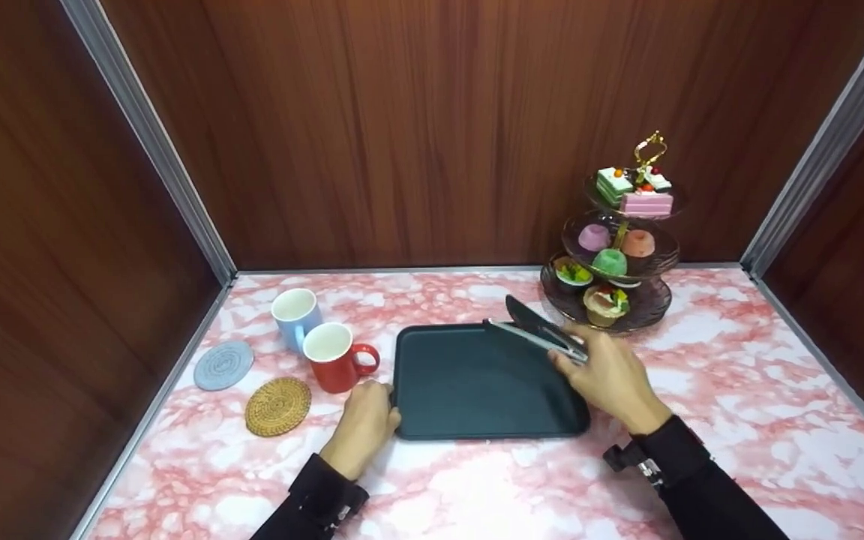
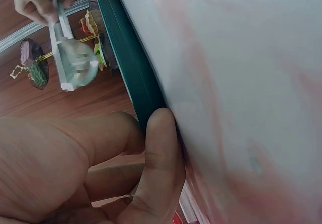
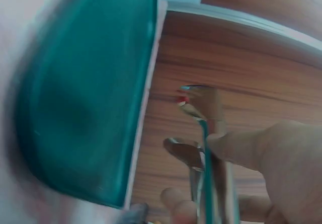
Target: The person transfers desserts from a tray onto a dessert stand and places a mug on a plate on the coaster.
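My left hand pinches the left edge of a dark green rectangular tray that lies on the table. In the left wrist view the thumb and fingers are on either side of the tray's rim. Above the tray's right half, my right hand grips a pair of serving tongs, one side dark and the other silver. The tongs point to the left, their ends spread apart with nothing between them. Blur softens the tongs in the right wrist view.
Behind my right hand stands a three-tier cake stand with cake slices, small domed cakes and tarts. Left of the tray are a red mug, a light blue mug, a woven brown coaster and a grey coaster. Wooden panels enclose the marbled table.
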The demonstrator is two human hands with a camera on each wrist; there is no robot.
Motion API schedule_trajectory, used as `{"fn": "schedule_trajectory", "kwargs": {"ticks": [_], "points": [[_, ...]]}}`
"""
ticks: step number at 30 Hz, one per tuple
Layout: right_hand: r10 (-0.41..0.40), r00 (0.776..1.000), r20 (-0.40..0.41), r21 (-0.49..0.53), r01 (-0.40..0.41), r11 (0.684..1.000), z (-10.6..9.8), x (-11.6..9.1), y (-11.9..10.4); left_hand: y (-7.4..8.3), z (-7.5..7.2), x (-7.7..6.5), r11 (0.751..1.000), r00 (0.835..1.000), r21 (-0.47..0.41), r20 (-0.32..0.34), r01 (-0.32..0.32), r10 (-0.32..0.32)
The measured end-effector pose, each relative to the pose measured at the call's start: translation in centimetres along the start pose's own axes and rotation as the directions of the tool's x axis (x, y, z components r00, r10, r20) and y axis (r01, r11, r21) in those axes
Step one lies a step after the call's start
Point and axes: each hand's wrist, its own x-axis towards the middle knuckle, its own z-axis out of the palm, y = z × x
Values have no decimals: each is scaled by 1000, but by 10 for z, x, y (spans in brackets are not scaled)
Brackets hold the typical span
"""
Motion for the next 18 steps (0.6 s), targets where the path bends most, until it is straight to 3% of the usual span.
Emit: {"fn": "schedule_trajectory", "kwargs": {"ticks": [7,15,18], "points": [[-23,989,149,23,19,1000,16,-5,6,-1,1,0,999,999,24,-23,-38,38],[-55,975,216,72,40,997,20,-8,9,-1,0,-1,999,999,23,-17,-31,32],[-77,976,204,71,64,995,19,-8,10,-1,0,-1,999,999,13,-22,-37,37]]}}
